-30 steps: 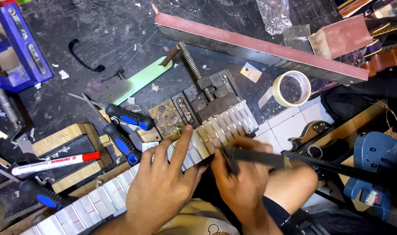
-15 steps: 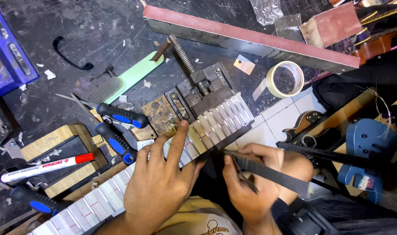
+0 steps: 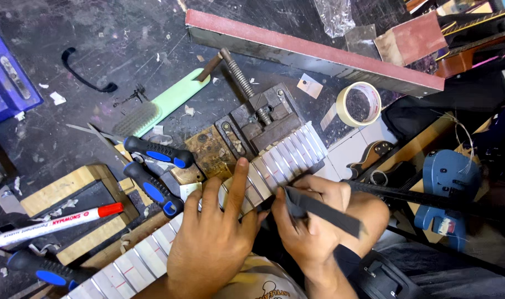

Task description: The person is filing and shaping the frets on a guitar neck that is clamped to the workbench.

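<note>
Left hand (image 3: pixel 214 243) flat on the fretboard (image 3: pixel 208 216), fingers spread, pinning it. Right hand (image 3: pixel 310 221) just beside it, gripping a dark file (image 3: pixel 324 209) whose near end touches the board edge. Board's long axis runs near-left to far-right, under both hands; the far end sits in the vise (image 3: pixel 266 113). 2 blue-handled tools (image 3: pixel 155 166) lie left. Tape roll (image 3: pixel 359 103) far right.

The left hand (image 3: pixel 216 243) presses flat on a long taped guitar fretboard (image 3: pixel 208 213), its fingers (image 3: pixel 238 177) stretched toward the grey metal vise (image 3: pixel 266 116) clamping the fretboard's far end. Just right of those fingers, the right hand (image 3: pixel 313 221) grips a flat dark file (image 3: pixel 324 210) against the fretboard's edge. Left of the fingers lie blue-and-black handled pliers (image 3: pixel 155 169) on the dark scratched counter (image 3: pixel 125 33).
</note>
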